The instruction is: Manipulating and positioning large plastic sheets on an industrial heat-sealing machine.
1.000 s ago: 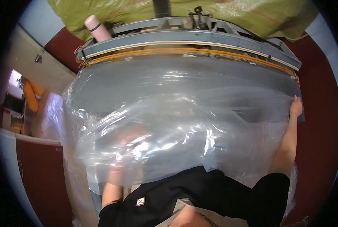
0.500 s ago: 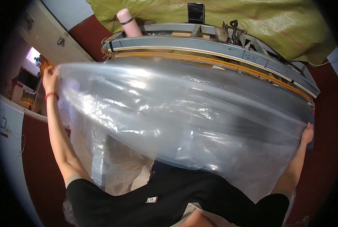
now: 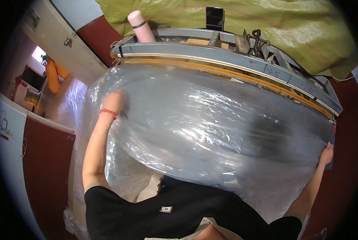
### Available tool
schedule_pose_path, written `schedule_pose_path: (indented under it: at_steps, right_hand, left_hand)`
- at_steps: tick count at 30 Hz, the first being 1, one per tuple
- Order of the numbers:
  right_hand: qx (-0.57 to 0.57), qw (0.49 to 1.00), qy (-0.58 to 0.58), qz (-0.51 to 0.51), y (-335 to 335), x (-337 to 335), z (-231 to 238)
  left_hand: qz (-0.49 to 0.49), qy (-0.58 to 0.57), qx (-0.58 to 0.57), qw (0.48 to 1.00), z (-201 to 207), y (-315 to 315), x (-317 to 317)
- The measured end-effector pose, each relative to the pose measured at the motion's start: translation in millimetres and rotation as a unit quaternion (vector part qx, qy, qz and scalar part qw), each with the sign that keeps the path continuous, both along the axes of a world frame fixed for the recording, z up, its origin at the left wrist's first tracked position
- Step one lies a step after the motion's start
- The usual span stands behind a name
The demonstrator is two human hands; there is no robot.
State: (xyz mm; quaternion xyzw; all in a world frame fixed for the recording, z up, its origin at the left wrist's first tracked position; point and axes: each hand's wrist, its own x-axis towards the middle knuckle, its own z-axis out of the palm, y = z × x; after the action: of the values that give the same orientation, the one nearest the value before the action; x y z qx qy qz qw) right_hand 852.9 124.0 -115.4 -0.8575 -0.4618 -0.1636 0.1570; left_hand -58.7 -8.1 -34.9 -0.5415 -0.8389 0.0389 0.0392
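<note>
A large clear plastic sheet [image 3: 167, 104] spreads across the work surface in front of me, wrinkled and shiny, its near edge hanging toward my body. At the far right, my right hand [image 3: 326, 154] pinches the sheet's edge. My left hand [image 3: 114, 102] is over the left part of the sheet, a red beaded bracelet [image 3: 108, 113] round its wrist. Motion blurs its fingers, so I cannot tell whether they grip the film or press on it. More loose film hangs down below my left forearm.
Behind the sheet runs a long grey metal frame [image 3: 187, 51] with an orange strip [image 3: 211, 68] along it. A pink flask [image 3: 141, 27], a black phone [image 3: 215, 19] and a metal clamp [image 3: 257, 40] are at the back. An open door [image 3: 65, 36] stands at left.
My left hand has come inward and down from the far left, and the raised left side of the sheet has dropped onto the surface. My right hand still holds its edge.
</note>
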Motion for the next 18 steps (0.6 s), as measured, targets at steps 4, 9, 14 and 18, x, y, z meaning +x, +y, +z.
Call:
schedule_pose_path:
  at_steps: [4,9,14,18]
  right_hand:
    - [-0.003,1.000,0.002,0.012,1,19,-7]
    - [0.135,0.977,0.086,0.139,3,53,-23]
    - [0.211,0.845,0.459,0.176,-19,107,4]
    - [0.293,0.759,0.542,0.208,-73,78,65]
  left_hand:
    - [-0.285,-0.059,0.092,0.952,-1,37,62]
    - [-0.302,-0.071,0.208,0.928,-31,62,78]
    - [-0.268,-0.057,0.297,0.915,-48,81,64]
    - [-0.181,-0.141,0.354,0.907,-51,92,67]
